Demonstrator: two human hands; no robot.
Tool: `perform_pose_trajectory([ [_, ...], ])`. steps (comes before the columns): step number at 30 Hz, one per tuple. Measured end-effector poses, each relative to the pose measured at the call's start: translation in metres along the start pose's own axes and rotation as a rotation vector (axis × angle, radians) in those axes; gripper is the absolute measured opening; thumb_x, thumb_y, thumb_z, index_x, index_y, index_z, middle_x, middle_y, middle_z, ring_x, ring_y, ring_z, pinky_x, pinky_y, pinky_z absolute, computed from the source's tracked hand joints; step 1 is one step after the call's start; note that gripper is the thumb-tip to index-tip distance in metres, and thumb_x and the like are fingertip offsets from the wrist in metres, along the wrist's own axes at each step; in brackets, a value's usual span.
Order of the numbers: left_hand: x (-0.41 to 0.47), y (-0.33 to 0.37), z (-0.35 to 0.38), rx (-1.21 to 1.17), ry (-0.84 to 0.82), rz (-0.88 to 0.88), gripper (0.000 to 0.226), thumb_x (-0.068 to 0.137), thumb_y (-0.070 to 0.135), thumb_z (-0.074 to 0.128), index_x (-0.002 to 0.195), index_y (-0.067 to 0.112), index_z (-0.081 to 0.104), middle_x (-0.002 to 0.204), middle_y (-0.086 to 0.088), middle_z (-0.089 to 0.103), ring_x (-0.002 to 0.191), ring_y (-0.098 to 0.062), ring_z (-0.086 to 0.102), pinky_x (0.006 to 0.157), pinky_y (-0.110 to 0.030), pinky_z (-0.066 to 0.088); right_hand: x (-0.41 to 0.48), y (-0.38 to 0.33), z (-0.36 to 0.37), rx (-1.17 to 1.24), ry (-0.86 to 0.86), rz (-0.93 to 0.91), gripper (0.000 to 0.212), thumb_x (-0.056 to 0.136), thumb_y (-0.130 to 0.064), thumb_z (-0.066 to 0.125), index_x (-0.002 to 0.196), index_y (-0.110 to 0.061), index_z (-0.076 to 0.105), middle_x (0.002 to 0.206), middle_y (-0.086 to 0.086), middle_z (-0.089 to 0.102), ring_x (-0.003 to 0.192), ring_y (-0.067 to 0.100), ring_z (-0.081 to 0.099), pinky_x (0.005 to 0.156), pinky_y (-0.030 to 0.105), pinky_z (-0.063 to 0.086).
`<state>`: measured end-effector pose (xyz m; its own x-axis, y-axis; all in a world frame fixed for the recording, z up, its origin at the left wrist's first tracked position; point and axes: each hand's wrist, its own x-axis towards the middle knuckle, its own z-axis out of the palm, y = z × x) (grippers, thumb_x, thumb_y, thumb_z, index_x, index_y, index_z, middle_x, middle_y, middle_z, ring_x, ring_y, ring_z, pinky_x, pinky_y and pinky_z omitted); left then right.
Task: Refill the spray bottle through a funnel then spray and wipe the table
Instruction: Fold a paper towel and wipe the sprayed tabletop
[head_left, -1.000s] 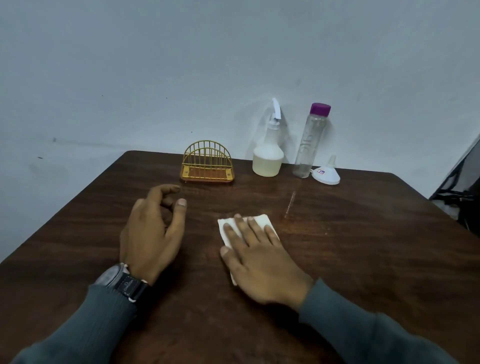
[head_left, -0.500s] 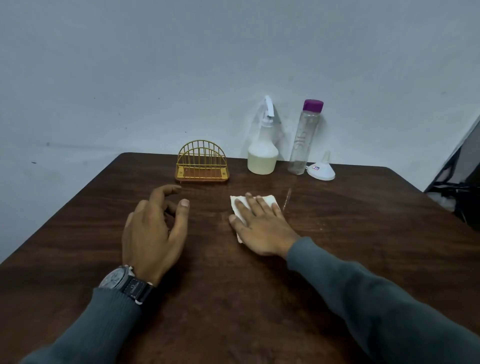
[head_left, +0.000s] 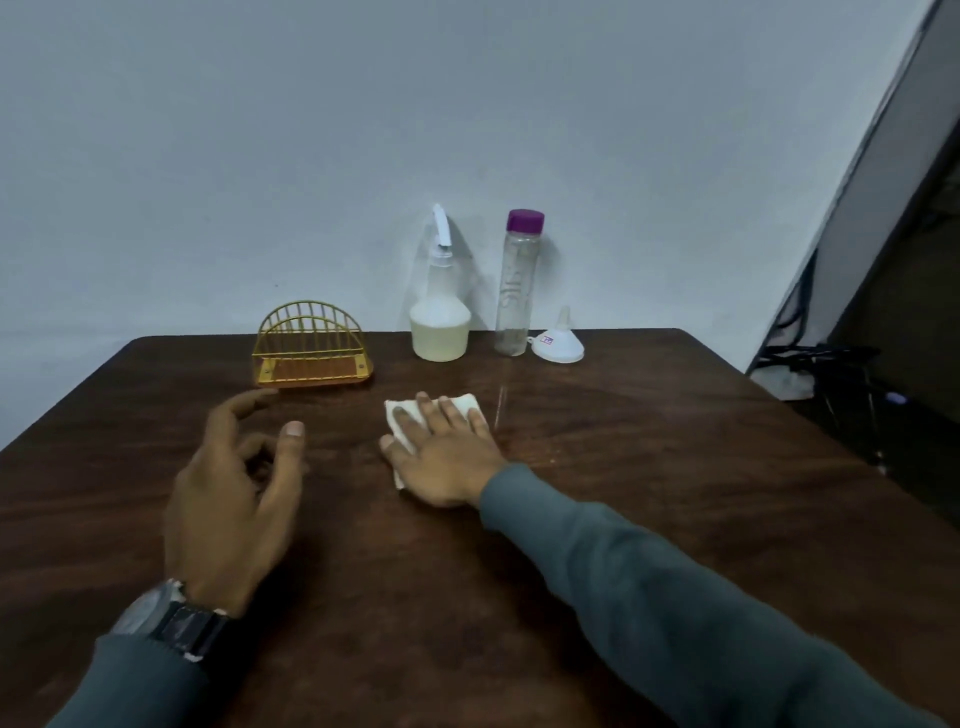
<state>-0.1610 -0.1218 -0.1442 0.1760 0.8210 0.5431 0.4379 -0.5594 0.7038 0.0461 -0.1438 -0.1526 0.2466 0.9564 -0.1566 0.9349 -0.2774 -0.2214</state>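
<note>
The dark table (head_left: 675, 467) carried everything. The left hand (head_left: 234, 509) rested loosely curled, holding nothing. The right hand (head_left: 447, 462) lay flat with straight fingers, pressing the white cloth (head_left: 467, 402) mid-table, probably to wipe. The spray bottle (head_left: 440, 327) and funnel (head_left: 558, 345) stood at the far edge, likely clear of the wiping.

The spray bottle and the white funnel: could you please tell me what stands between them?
In the head view, a clear bottle with a purple cap stands between the spray bottle and the funnel.

Dim, bluish light; soft focus, wide-angle bending at the edges.
</note>
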Motion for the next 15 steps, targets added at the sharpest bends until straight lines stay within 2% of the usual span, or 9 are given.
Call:
perform_pose_trajectory([
  [5, -0.001, 0.001, -0.002, -0.006, 0.025, 0.009, 0.051, 0.093, 0.059, 0.047, 0.136, 0.032, 0.046, 0.075, 0.013, 0.073, 0.082, -0.025, 0.072, 0.078, -0.049, 0.057, -0.051, 0.05, -0.002, 0.032, 0.042, 0.088, 0.069, 0.104, -0.063, 0.013, 0.166, -0.034, 0.002, 0.174, -0.003, -0.013, 0.16, 0.019, -0.015, 0.127, 0.047, -0.012],
  [10, -0.002, 0.008, 0.005, -0.002, 0.013, 0.033, 0.048, 0.096, 0.056, 0.05, 0.136, 0.031, 0.046, 0.077, 0.012, 0.073, 0.076, -0.023, 0.071, 0.074, -0.048, 0.058, -0.108, 0.031, 0.014, 0.02, 0.001, 0.015, 0.07, 0.104, -0.064, 0.012, 0.165, -0.035, -0.006, 0.171, -0.006, -0.023, 0.156, 0.016, -0.026, 0.125, 0.045, -0.019],
  [13, -0.004, 0.012, 0.009, -0.011, 0.014, 0.057, 0.031, 0.101, 0.05, 0.055, 0.13, 0.047, 0.044, 0.077, 0.013, 0.073, 0.078, -0.023, 0.071, 0.076, -0.046, 0.057, -0.09, 0.019, 0.012, 0.017, -0.014, -0.03, 0.07, 0.104, -0.065, 0.012, 0.164, -0.035, -0.005, 0.171, -0.006, -0.023, 0.156, 0.017, -0.027, 0.124, 0.047, -0.02],
  [15, -0.004, 0.009, 0.008, -0.007, 0.028, 0.057, 0.029, 0.098, 0.061, 0.051, 0.124, 0.058, 0.039, 0.077, 0.012, 0.073, 0.075, -0.019, 0.07, 0.076, -0.047, 0.058, -0.065, 0.02, 0.009, 0.019, -0.002, -0.042, 0.069, 0.103, -0.065, 0.011, 0.165, -0.036, -0.002, 0.172, -0.005, -0.02, 0.157, 0.017, -0.023, 0.125, 0.047, -0.018],
])
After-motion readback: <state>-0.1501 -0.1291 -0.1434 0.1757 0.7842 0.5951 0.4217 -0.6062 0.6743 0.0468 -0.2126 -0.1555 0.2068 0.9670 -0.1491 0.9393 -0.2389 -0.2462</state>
